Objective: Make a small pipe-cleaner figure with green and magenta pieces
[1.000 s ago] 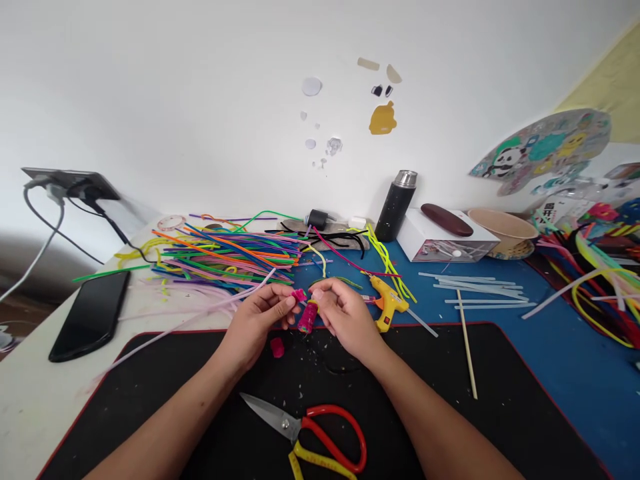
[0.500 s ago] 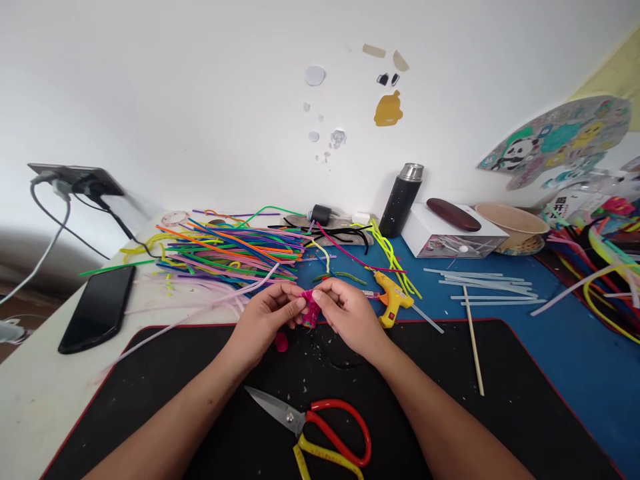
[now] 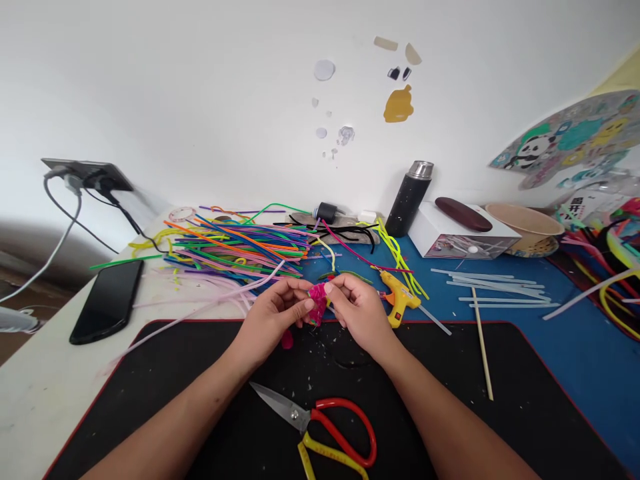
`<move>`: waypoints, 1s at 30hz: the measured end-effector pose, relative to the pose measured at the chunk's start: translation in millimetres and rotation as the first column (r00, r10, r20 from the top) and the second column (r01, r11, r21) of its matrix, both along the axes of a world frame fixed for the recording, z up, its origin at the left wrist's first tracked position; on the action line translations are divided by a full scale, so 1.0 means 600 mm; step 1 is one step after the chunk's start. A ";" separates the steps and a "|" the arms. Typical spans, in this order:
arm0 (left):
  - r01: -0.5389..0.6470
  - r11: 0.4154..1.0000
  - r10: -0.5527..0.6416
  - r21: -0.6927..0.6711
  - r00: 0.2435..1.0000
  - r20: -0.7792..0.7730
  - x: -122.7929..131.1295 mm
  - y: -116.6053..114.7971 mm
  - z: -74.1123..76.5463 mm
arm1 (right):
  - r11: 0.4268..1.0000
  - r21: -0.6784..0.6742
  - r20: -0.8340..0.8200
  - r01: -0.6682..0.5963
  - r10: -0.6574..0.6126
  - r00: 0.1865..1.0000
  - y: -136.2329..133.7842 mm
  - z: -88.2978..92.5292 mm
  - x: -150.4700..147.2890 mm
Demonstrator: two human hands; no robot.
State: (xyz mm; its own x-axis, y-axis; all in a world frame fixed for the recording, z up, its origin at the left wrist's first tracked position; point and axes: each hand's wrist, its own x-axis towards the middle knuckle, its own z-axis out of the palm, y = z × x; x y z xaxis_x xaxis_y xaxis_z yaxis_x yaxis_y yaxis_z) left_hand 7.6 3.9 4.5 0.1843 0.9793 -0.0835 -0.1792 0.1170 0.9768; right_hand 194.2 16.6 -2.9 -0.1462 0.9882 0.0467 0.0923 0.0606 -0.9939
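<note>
Between my two hands is a small magenta fuzzy piece (image 3: 317, 305), which looks made of bent pipe cleaner. My left hand (image 3: 278, 311) pinches its left side between thumb and fingers. My right hand (image 3: 356, 308) is closed on its upper right edge. Just below my left fingers a second small magenta piece (image 3: 287, 340) lies on the black mat (image 3: 200, 373). Scissors (image 3: 305, 420) with one red and one yellow handle lie on the mat between my forearms. A yellow hot glue gun (image 3: 399, 299) rests right of my right hand, a clear glue stick out of its back.
A pile of coloured pipe cleaners (image 3: 240, 243) spreads behind my left hand. Clear glue sticks (image 3: 500, 288) and a wooden stick (image 3: 482, 343) lie at right. A black thermos (image 3: 410, 200) and white drawer box (image 3: 457, 233) stand by the wall. A phone (image 3: 107, 301) lies left.
The whole view has shifted slightly, so things appear a little further right. The magenta piece is turned a little and shows more of its face; both hands still pinch it.
</note>
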 end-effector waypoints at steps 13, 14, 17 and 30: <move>-0.134 0.987 0.142 -0.093 0.986 0.085 -0.013 0.008 -0.009 | 0.997 -0.051 -0.127 0.065 -0.071 0.989 0.009 0.018 0.012; -0.143 0.986 0.151 -0.086 0.984 0.093 -0.014 0.010 -0.009 | 0.993 -0.051 -0.158 0.108 -0.115 0.981 0.012 0.019 0.016; -0.151 0.986 0.158 -0.074 0.981 0.108 -0.016 0.012 -0.009 | 0.979 -0.064 -0.223 0.191 -0.201 0.954 0.020 0.019 0.025; -0.109 0.987 0.116 -0.115 0.991 0.059 -0.014 0.008 -0.008 | 0.991 -0.097 -0.213 0.091 -0.110 0.971 0.015 0.017 0.018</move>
